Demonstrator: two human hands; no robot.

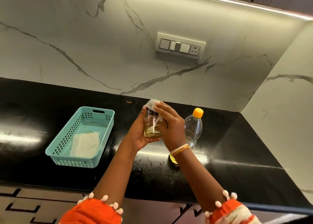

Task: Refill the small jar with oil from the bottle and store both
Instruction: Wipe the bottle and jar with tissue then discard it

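Note:
My left hand (138, 132) grips a small clear glass jar (152, 127) from its left side and underneath, held above the black counter. A shallow layer of yellowish oil lies in the jar's bottom. My right hand (169, 122) holds a white tissue (152, 103) against the jar's top and right side. To the right, the clear plastic oil bottle (193, 127) stands upright on the counter with its orange cap (198, 112) on, partly hidden by my right wrist.
A teal perforated basket (81, 139) sits on the black counter (237, 164) to the left, with a folded white cloth (86, 144) inside. A yellow patch (172, 158) shows on the counter under my right wrist. A switch panel (180, 45) is on the marble wall.

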